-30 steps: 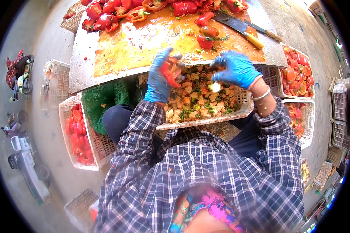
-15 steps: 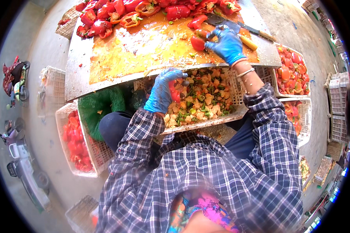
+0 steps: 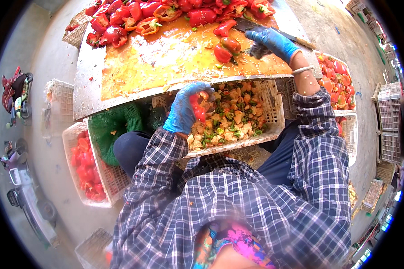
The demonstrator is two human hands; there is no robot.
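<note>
My left hand point(image 3: 184, 107), in a blue glove, is closed round red pepper pieces point(image 3: 197, 107) above the crate's left part. My right hand point(image 3: 274, 42), also gloved, is at the board's right side beside a dark-bladed knife point(image 3: 303, 41). Its fingers are bent, with a dark patch under them; what they hold is unclear. A red pepper point(image 3: 226, 49) lies to its left on the orange cutting board point(image 3: 166, 62). Below the board's edge, a white crate point(image 3: 238, 145) contains pale pepper cores and green stem bits.
Red peppers point(image 3: 152, 15) are heaped along the board's far side. Crates of red peppers stand at left point(image 3: 87, 166) and right point(image 3: 339, 80). A green mesh sack point(image 3: 107, 139) hangs over the left crate. Pale seeds are scattered over the board. Parked vehicles point(image 3: 31, 193) stand far left.
My right hand has let go of the red pepper and moved right, over where the yellow knife handle lay. My left hand keeps its grip on the pepper pieces, hardly moving.
</note>
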